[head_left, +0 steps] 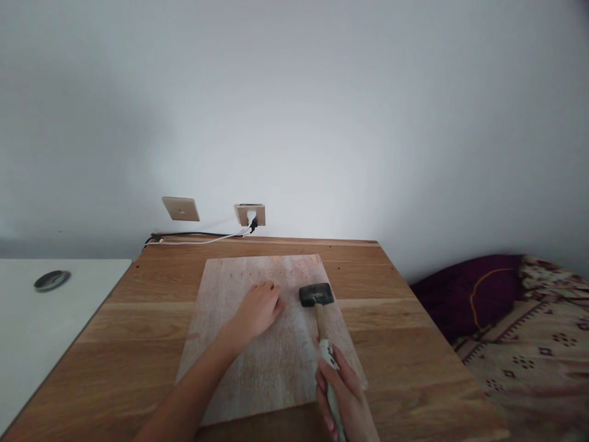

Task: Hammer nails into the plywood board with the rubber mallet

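My right hand is wrapped round the handle of a mallet. Its head is black, and the wooden handle has a whitish, dark-marked wrap near my fingers. The mallet head is over the right side of a pale, worn board. My left hand is on the upper middle of this board, fingers curled together; whatever is between them, if anything, is hidden. A row of small dark spots, nails or holes, I cannot tell which, runs across the board just beyond my left fingers.
The board lies on a wooden table against a white wall. White and black cables run along its back edge to a wall socket. A white surface adjoins on the left; patterned fabric and a purple cushion are at right.
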The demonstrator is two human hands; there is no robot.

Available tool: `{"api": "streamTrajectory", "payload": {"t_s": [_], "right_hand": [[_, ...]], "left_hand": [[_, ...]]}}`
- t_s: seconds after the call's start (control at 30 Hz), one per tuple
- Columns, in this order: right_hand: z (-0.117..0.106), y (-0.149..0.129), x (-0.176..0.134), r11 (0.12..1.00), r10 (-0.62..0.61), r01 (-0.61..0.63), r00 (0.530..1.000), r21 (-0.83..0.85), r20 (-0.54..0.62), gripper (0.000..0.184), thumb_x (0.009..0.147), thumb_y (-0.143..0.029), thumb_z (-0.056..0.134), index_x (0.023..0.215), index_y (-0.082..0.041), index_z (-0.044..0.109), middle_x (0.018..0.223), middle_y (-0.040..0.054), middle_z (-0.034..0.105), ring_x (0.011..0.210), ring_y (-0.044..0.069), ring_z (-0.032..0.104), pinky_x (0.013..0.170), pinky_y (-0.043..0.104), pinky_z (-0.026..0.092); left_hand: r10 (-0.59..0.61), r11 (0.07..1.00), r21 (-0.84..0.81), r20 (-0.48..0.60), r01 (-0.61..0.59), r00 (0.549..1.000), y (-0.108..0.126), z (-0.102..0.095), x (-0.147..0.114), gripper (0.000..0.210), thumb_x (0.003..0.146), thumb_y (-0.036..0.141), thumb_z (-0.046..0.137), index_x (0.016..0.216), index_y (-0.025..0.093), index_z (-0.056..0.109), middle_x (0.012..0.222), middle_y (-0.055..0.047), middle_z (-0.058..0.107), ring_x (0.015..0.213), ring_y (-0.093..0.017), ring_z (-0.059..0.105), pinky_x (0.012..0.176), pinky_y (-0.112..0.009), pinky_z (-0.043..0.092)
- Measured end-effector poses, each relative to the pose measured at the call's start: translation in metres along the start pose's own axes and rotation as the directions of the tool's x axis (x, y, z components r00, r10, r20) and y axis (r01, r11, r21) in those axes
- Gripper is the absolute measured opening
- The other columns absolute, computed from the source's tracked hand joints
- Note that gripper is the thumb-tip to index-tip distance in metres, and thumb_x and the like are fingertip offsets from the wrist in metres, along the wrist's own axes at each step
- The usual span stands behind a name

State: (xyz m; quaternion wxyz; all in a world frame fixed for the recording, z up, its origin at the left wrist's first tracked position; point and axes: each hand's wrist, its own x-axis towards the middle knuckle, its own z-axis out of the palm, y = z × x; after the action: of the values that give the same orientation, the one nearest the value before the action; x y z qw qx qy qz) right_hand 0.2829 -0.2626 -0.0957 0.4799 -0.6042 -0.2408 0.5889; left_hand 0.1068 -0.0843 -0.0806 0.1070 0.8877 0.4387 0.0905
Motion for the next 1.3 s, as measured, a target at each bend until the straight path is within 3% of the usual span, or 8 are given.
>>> {"api": "streamTrajectory", "payload": {"t_s": [0.13,0.23,0.6,0.87,0.97,1.1,1.23,1.3], "right_hand": [[-0.011,0.005,0.004,0.955,-0.092,0.06,0.991,-0.292,-0.098,0.089,0.087,-0.074,0.058,0.151,-0.015,0.038,0.04,-0.0128,0.045,0.029,0.014,0.043,0.029,0.02,0.035],[-0.02,0.0,0.007,0.902,-0.139,0.096,0.988,-0.421,-0.071,0.087,0.09,-0.072,0.055,0.152,-0.013,0.041,0.043,-0.0074,0.054,0.035,0.019,0.054,0.035,0.026,0.044],[-0.015,-0.006,0.009,0.887,-0.147,0.098,0.986,-0.451,-0.075,0.083,0.089,-0.072,0.056,0.147,-0.013,0.049,0.042,-0.004,0.059,0.035,0.023,0.059,0.035,0.029,0.046],[0.005,-0.013,0.008,0.837,-0.299,0.239,0.953,-0.492,-0.046,0.067,0.094,-0.062,0.056,0.14,-0.013,0.059,0.064,0.0012,0.07,0.046,0.021,0.064,0.048,0.031,0.055],[0.034,-0.021,-0.002,0.782,-0.42,0.381,0.907,-0.494,0.035,0.059,0.102,-0.057,0.048,0.144,-0.017,0.058,0.087,0.0069,0.076,0.074,0.023,0.074,0.072,0.033,0.061],[0.055,-0.037,-0.007,0.56,-0.648,0.664,0.724,-0.496,0.236,0.046,0.106,-0.048,0.045,0.144,-0.027,0.06,0.144,0.0108,0.061,0.134,0.027,0.058,0.11,0.039,0.051],[0.047,-0.05,0.015,0.472,-0.646,0.65,0.715,-0.596,0.267,0.033,0.105,-0.036,0.05,0.133,-0.028,0.066,0.13,0.0082,0.066,0.118,0.024,0.066,0.102,0.038,0.056],[0.042,-0.054,0.033,0.412,-0.637,0.666,0.698,-0.622,0.326,0.026,0.103,-0.031,0.055,0.122,-0.026,0.071,0.118,0.0078,0.07,0.108,0.023,0.069,0.095,0.038,0.058]], "left_hand": [[0.075,0.997,-0.035,-0.001,-0.075,0.997,-0.007,0.003,-0.006,0.015,0.099,0.027,0.057,0.09,0.019,0.067,0.097,-0.01,0.069,0.093,-0.026,0.068,0.086,-0.042,0.054],[0.103,0.993,-0.052,0.011,-0.103,0.995,-0.008,0.002,-0.009,0.014,0.098,0.022,0.055,0.091,0.019,0.067,0.1,-0.009,0.067,0.098,-0.025,0.066,0.087,-0.041,0.053],[0.024,0.992,-0.12,-0.069,-0.032,0.997,-0.009,-0.006,-0.013,0.022,0.104,0.02,0.042,0.093,0.02,0.061,0.089,-0.006,0.069,0.086,-0.022,0.065,0.082,-0.038,0.052],[-0.042,0.966,-0.259,-0.181,-0.007,0.983,0.011,-0.01,-0.023,0.019,0.101,0.033,0.054,0.104,0.019,0.066,0.112,-0.013,0.068,0.109,-0.03,0.064,0.097,-0.05,0.052],[-0.208,0.712,-0.698,-0.108,0.075,0.972,0.029,-0.009,-0.061,0.034,0.101,0.05,0.052,0.118,0.023,0.063,0.104,-0.01,0.069,0.096,-0.026,0.067,0.088,-0.043,0.058],[-0.24,-0.019,-0.966,0.255,0.258,0.937,0.042,-0.013,-0.124,0.059,0.095,0.068,0.054,0.138,0.027,0.053,0.108,-0.01,0.068,0.076,-0.021,0.068,0.061,-0.035,0.062],[-0.538,-0.2,-0.922,0.386,0.331,0.749,0.034,-0.032,-0.162,0.073,0.08,0.052,0.083,0.141,0.029,0.051,0.089,-0.001,0.063,0.046,-0.008,0.052,0.035,-0.018,0.044],[-0.579,-0.235,-0.932,0.364,0.277,0.73,0.027,-0.045,-0.172,0.073,0.078,0.054,0.084,0.138,0.026,0.056,0.085,0.0,0.063,0.042,-0.005,0.046,0.032,-0.015,0.039]]}}
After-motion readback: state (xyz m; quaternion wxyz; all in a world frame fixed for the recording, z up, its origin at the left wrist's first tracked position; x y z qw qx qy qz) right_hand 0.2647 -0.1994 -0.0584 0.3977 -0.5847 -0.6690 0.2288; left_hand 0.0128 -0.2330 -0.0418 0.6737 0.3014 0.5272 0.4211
